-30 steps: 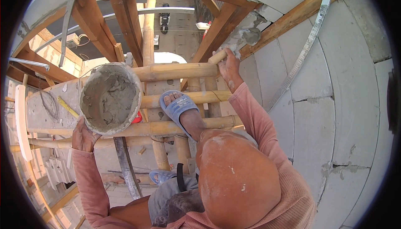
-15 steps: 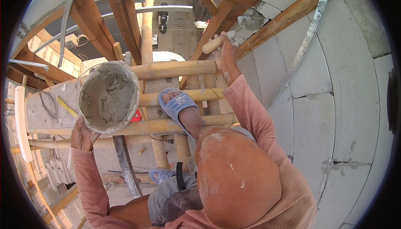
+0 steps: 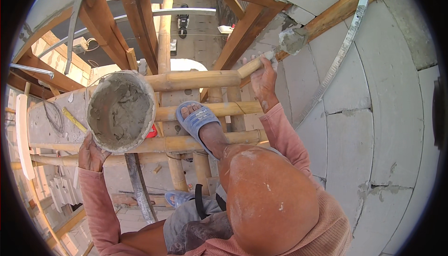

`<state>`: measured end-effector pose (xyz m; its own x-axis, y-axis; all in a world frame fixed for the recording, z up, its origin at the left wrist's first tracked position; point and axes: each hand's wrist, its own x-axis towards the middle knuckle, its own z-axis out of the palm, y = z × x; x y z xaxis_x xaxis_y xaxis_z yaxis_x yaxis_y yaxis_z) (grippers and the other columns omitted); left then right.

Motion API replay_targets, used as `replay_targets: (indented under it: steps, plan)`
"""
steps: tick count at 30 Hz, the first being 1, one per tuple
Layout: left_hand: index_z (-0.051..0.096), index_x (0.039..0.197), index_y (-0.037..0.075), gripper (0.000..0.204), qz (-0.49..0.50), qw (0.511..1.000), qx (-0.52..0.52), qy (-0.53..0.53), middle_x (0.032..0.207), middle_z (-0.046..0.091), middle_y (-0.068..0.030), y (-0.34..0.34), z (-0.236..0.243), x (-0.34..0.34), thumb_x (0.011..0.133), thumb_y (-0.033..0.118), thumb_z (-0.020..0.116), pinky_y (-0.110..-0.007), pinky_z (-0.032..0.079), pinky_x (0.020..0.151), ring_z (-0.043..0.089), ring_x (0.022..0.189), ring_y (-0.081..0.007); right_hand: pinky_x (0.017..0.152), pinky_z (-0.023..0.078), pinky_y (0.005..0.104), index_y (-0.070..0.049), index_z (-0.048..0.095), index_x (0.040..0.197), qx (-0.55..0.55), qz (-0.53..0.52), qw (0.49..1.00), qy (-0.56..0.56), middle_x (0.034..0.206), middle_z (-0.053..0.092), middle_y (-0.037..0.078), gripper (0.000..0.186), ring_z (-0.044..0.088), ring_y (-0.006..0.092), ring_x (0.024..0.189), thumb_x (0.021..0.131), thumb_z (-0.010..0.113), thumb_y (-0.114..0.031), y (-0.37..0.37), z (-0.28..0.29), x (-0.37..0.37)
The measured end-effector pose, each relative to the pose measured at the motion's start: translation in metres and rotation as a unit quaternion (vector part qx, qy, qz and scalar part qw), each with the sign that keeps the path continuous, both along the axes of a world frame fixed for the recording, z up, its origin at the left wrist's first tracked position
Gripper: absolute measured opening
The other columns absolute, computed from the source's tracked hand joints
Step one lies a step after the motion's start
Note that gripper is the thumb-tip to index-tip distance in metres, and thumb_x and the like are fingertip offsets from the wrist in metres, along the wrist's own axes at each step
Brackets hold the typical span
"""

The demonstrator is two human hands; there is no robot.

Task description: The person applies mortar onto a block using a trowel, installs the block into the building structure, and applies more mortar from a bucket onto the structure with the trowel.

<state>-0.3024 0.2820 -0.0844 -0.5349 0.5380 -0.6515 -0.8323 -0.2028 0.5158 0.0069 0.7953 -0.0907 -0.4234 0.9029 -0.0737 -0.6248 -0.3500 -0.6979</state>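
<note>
My left hand (image 3: 93,155) is closed on the lower left of a bucket (image 3: 95,111) half full of grey wet mortar. My right hand (image 3: 265,81) grips the pale wooden handle (image 3: 249,67) of a trowel. The trowel's blade (image 3: 292,41), caked with grey mortar, is against the wooden beam along the light block wall, close to a rough mortared joint at the beam's left. A yellow stick-like tool (image 3: 74,119) lies just left of the bucket.
My sandalled foot (image 3: 196,118) rests on bamboo poles (image 3: 235,108) with gaps and a lower level beneath. Timber rafters (image 3: 107,32) stand ahead. A bent metal strip (image 3: 333,64) leans on the block wall (image 3: 350,153) at right. A white strip (image 3: 25,137) is at far left.
My right hand with the trowel first rose up and left, then moved down and right, bringing the blade onto the beam. The bucket and my left hand shifted slightly left.
</note>
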Motion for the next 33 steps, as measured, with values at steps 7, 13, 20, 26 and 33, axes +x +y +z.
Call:
replay_targets:
  steps: [7, 13, 20, 26, 33]
  plan:
    - [0.039, 0.151, 0.007, 0.051, 0.003, 1.000, -0.006, 0.008, 0.151, 0.047, -0.0151, -0.006, 0.005, 0.004, 0.107, 0.031, 0.047, -0.065, 0.043, 0.107, 0.046, 0.138, -0.0361, 0.094, 0.055, 0.0502, -0.008, 0.041, 0.127, 0.084, -0.018, 0.995, -0.043, 0.111, 0.051, 0.007, 0.043, 0.055, 0.0234, 0.104, 0.090, 0.063, -0.003, 0.018, -0.018, -0.008]
    - [0.038, 0.151, 0.006, 0.049, 0.015, 1.000, 0.010, -0.012, 0.152, 0.047, -0.0164, 0.005, 0.012, 0.012, 0.107, 0.028, 0.045, -0.067, 0.042, 0.108, 0.045, 0.139, -0.0373, 0.094, 0.052, 0.0408, -0.003, 0.036, 0.137, 0.228, -0.159, 0.927, -0.251, 0.120, 0.052, 0.014, 0.057, 0.055, 0.0235, 0.110, 0.092, 0.070, -0.013, 0.075, -0.069, -0.023]
    - [0.041, 0.149, 0.005, 0.046, 0.021, 1.000, 0.006, -0.002, 0.148, 0.052, -0.0156, -0.001, 0.017, 0.014, 0.108, 0.025, 0.045, -0.066, 0.046, 0.103, 0.048, 0.137, -0.0367, 0.111, 0.035, 0.0439, 0.006, 0.030, 0.148, 0.343, -0.216, 0.795, -0.451, 0.140, 0.046, 0.030, 0.076, 0.045, 0.0394, 0.132, 0.096, 0.069, -0.031, 0.099, -0.074, -0.039]
    - [0.040, 0.149, 0.005, 0.046, 0.004, 0.999, -0.010, 0.031, 0.149, 0.051, -0.0125, -0.005, 0.015, 0.013, 0.107, 0.023, 0.047, -0.066, 0.047, 0.102, 0.049, 0.136, -0.0341, 0.116, 0.036, 0.0462, 0.015, 0.027, 0.147, 0.351, -0.226, 0.639, -0.647, 0.151, 0.035, 0.038, 0.079, 0.037, 0.0444, 0.143, 0.100, 0.059, -0.040, 0.116, -0.087, -0.050]
    - [0.041, 0.148, 0.008, 0.045, 0.015, 1.000, -0.013, 0.015, 0.148, 0.051, -0.0119, 0.003, 0.014, 0.009, 0.107, 0.024, 0.049, -0.068, 0.044, 0.103, 0.049, 0.136, -0.0337, 0.107, 0.048, 0.0439, 0.016, 0.024, 0.147, 0.454, -0.241, 0.540, -0.666, 0.150, 0.038, 0.035, 0.074, 0.049, 0.0454, 0.134, 0.099, 0.060, -0.027, 0.138, -0.124, -0.021]
